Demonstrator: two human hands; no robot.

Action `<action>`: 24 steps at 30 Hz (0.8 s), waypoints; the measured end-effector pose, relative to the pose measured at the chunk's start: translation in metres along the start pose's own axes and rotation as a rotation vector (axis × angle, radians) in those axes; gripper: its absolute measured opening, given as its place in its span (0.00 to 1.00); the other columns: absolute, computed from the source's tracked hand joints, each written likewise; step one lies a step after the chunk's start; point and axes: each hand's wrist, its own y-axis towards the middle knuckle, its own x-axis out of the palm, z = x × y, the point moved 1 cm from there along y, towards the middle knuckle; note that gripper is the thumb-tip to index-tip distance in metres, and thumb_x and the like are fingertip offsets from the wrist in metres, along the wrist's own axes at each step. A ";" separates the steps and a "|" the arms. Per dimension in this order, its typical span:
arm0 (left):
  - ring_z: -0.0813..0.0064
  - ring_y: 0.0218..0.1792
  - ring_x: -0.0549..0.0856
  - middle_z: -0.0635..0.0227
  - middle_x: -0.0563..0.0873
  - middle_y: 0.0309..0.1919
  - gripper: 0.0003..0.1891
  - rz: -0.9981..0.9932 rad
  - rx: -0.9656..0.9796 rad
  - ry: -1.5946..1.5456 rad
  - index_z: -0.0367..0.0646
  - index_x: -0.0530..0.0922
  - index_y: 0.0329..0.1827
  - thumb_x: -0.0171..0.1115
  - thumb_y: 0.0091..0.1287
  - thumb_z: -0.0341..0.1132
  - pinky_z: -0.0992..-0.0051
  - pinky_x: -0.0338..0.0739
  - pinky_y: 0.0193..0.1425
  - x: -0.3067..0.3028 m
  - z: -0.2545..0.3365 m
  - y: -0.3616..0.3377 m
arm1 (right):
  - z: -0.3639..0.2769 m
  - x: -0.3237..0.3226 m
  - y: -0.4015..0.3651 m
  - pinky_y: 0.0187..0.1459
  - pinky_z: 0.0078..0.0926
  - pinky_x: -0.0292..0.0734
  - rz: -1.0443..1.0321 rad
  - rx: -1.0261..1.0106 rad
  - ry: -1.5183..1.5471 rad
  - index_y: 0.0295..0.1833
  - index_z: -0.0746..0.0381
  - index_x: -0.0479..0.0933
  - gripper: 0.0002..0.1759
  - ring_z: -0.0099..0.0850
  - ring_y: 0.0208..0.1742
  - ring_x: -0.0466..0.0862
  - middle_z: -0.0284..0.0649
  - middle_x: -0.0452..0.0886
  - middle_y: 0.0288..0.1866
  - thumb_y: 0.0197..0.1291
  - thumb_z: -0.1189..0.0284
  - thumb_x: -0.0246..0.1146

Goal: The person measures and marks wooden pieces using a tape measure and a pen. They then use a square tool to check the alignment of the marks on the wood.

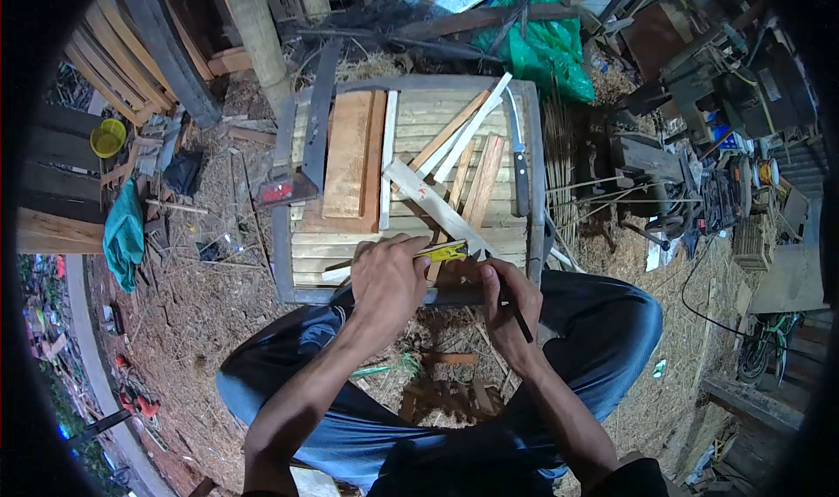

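Near the front edge of a slatted bamboo table (350,257), my left hand (384,278) is closed on a yellow tool (446,251), its exact kind unclear. To its right my right hand (509,305) pinches a dark, thin, pencil-like stick (522,320). A pale wood strip (437,204) slants down toward the space between my hands. Behind it lie thin strips (479,121), brown sticks (483,182) and a black-handled knife (521,182). At the left of the tabletop are a brown wooden board (350,156) and a handsaw (321,112) with a red-marked handle.
My bent legs (603,322) are on both sides of the table's front. A green plastic bag (551,51) lies behind it. Machinery (699,95) and a cable stand at the right. Planks (122,51), a yellow bowl (107,138) and a green cloth (124,235) are at the left.
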 end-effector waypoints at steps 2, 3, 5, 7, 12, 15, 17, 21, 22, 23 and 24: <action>0.56 0.41 0.85 0.60 0.88 0.39 0.11 -0.037 -0.021 0.071 0.47 0.87 0.45 0.67 0.60 0.33 0.61 0.76 0.50 0.007 -0.002 0.003 | -0.001 -0.001 -0.001 0.31 0.26 0.75 0.031 -0.001 0.043 0.44 0.68 0.80 0.12 0.29 0.30 0.82 0.44 0.83 0.31 0.71 0.68 0.58; 0.56 0.41 0.86 0.60 0.88 0.39 0.11 -0.088 -0.051 0.136 0.48 0.87 0.45 0.67 0.60 0.34 0.60 0.76 0.50 0.010 -0.005 0.005 | 0.001 -0.001 -0.002 0.32 0.27 0.75 0.009 -0.014 0.042 0.44 0.68 0.80 0.12 0.31 0.30 0.83 0.45 0.83 0.32 0.71 0.69 0.58; 0.56 0.42 0.86 0.60 0.88 0.39 0.11 -0.099 -0.049 0.103 0.48 0.87 0.45 0.67 0.59 0.34 0.61 0.76 0.51 0.005 -0.004 0.007 | -0.008 -0.007 -0.007 0.40 0.36 0.77 -0.056 -0.028 0.033 0.45 0.69 0.79 0.08 0.44 0.37 0.85 0.51 0.83 0.36 0.68 0.74 0.59; 0.56 0.41 0.86 0.59 0.88 0.40 0.11 -0.056 -0.071 0.069 0.48 0.87 0.45 0.67 0.60 0.35 0.62 0.77 0.51 0.004 -0.005 0.009 | -0.009 -0.005 -0.016 0.41 0.37 0.77 -0.044 -0.050 0.040 0.45 0.69 0.79 0.08 0.45 0.39 0.84 0.51 0.83 0.36 0.68 0.74 0.59; 0.69 0.37 0.88 0.60 0.89 0.40 0.11 0.077 -0.100 -0.219 0.42 0.86 0.48 0.64 0.66 0.34 0.72 0.80 0.41 -0.028 0.000 0.014 | -0.048 0.007 -0.032 0.49 0.40 0.74 -0.076 -0.036 0.188 0.53 0.67 0.74 0.14 0.48 0.46 0.81 0.51 0.80 0.45 0.64 0.73 0.63; 0.80 0.31 0.84 0.66 0.86 0.35 0.11 0.160 -0.505 -1.295 0.33 0.82 0.49 0.59 0.71 0.31 0.79 0.78 0.37 -0.048 0.015 0.019 | -0.066 0.026 -0.023 0.59 0.45 0.68 -0.043 -0.214 0.154 0.63 0.71 0.65 0.30 0.54 0.57 0.74 0.58 0.74 0.56 0.61 0.69 0.67; 0.79 0.29 0.83 0.68 0.85 0.33 0.11 0.192 -0.518 -1.443 0.37 0.80 0.50 0.55 0.73 0.33 0.78 0.79 0.34 -0.044 0.009 0.020 | -0.076 0.037 -0.011 0.62 0.49 0.64 0.033 -0.287 0.133 0.68 0.73 0.59 0.38 0.58 0.60 0.70 0.63 0.69 0.60 0.58 0.65 0.68; 0.73 0.30 0.83 0.66 0.83 0.34 0.08 0.223 -0.588 -1.705 0.43 0.76 0.48 0.51 0.76 0.36 0.71 0.82 0.35 -0.035 0.001 0.020 | -0.077 0.031 0.008 0.62 0.53 0.63 0.003 -0.336 -0.081 0.66 0.68 0.65 0.34 0.54 0.64 0.70 0.55 0.72 0.61 0.54 0.69 0.67; 0.71 0.31 0.84 0.65 0.83 0.35 0.08 0.183 -0.658 -1.822 0.44 0.75 0.47 0.49 0.76 0.36 0.69 0.83 0.37 -0.034 0.003 0.018 | -0.072 0.030 0.013 0.63 0.55 0.62 -0.014 -0.471 -0.120 0.64 0.65 0.67 0.32 0.53 0.65 0.70 0.53 0.73 0.61 0.53 0.70 0.67; 0.73 0.30 0.82 0.66 0.81 0.32 0.08 0.178 -0.696 -1.866 0.44 0.74 0.48 0.47 0.77 0.36 0.72 0.81 0.36 -0.030 0.007 0.016 | -0.067 0.028 0.018 0.63 0.56 0.62 -0.033 -0.603 -0.160 0.63 0.63 0.70 0.31 0.51 0.67 0.69 0.50 0.74 0.61 0.52 0.70 0.67; 0.73 0.30 0.82 0.66 0.81 0.32 0.08 0.183 -0.712 -1.870 0.44 0.74 0.48 0.47 0.77 0.36 0.72 0.81 0.36 -0.023 0.004 0.014 | -0.063 0.026 0.022 0.63 0.56 0.62 -0.046 -0.597 -0.160 0.63 0.63 0.70 0.31 0.51 0.67 0.69 0.50 0.74 0.61 0.52 0.70 0.67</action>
